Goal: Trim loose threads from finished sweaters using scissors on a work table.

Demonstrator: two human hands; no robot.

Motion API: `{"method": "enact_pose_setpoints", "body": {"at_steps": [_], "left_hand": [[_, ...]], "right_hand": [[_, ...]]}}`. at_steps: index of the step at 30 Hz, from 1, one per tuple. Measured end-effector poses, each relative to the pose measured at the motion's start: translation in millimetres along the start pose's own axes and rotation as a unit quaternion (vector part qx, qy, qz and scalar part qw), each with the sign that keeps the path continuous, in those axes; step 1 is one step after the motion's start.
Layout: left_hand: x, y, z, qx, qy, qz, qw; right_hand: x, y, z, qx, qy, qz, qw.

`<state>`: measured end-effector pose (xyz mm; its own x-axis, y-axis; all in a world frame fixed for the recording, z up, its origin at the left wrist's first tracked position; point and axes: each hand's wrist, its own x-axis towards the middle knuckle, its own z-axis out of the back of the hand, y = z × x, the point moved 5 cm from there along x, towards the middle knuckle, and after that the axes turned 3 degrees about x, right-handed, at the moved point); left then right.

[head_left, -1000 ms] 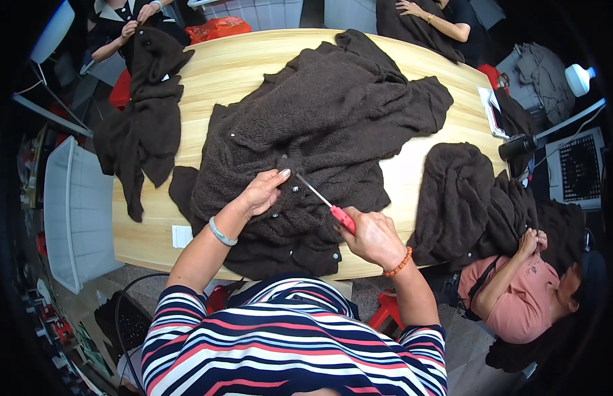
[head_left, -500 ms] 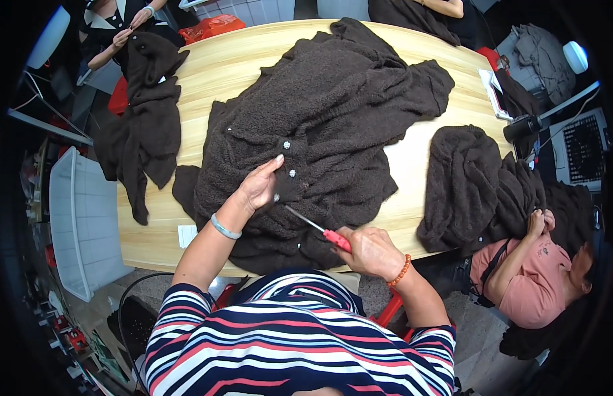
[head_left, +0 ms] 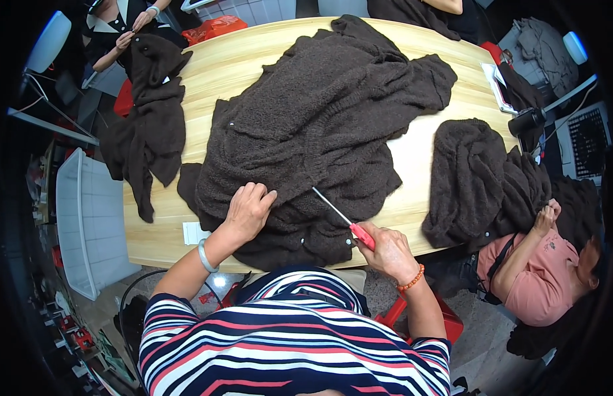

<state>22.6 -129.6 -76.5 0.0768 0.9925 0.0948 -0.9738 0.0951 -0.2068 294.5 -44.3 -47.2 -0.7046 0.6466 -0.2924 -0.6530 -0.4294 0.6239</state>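
A large dark brown knitted garment (head_left: 300, 125) lies bunched across the table in front of me. Small pale, shiny buttons dot it, such as the button (head_left: 302, 241) near its front edge. My left hand (head_left: 250, 211) rests on the near left part, its fingers curled into the fabric. In my right hand (head_left: 386, 254) is a screwdriver-like tool (head_left: 361, 235) with a red handle and a thin metal shaft. Its tip points up and left, over the knit to the right of my left hand; whether it touches the knit I cannot tell.
The pale wooden table (head_left: 419, 155) carries another brown garment (head_left: 468, 178) at the right, where a person in pink sits. A further brown garment (head_left: 155, 112) hangs over the left edge beside another person. A white plastic bin (head_left: 89, 228) stands at the left.
My left hand has moved down and left, from pointing at the buttons to a hold on the fabric. The buttoned strip has shifted toward me. My right hand and tool have moved slightly right.
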Motion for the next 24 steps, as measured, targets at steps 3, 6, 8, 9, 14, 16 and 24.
{"method": "enact_pose_setpoints", "body": {"at_steps": [3,6,8,9,14,16,24], "left_hand": [[4.1,24.2,-16.4,-0.252,0.038,0.118,0.96],[17.5,26.6,-26.2,-0.774,0.073,0.343,0.528],[27.3,29.3,-29.3,-0.831,0.041,0.353,0.428],[30.8,33.1,-32.6,-0.83,0.042,0.352,0.43],[36.2,34.4,-43.0,-0.863,0.071,0.347,0.36],[37.4,36.6,-43.3,-0.873,0.079,0.334,0.347],[40.4,51.4,-54.3,-0.867,0.022,0.366,0.339]], "right_hand": [[-2.1,5.7,-0.6,-0.001,-0.009,0.024,1.0],[-3.4,17.9,2.8,-0.011,-0.003,0.057,0.998],[-3.2,33.4,6.9,-0.015,0.013,0.063,0.998],[-3.1,41.2,9.5,-0.024,0.022,0.059,0.998],[8.4,50.3,3.0,-0.044,0.037,0.082,0.995],[13.6,53.9,7.8,-0.057,0.018,0.064,0.996],[15.7,58.2,-2.9,-0.064,0.035,0.097,0.993]]}}
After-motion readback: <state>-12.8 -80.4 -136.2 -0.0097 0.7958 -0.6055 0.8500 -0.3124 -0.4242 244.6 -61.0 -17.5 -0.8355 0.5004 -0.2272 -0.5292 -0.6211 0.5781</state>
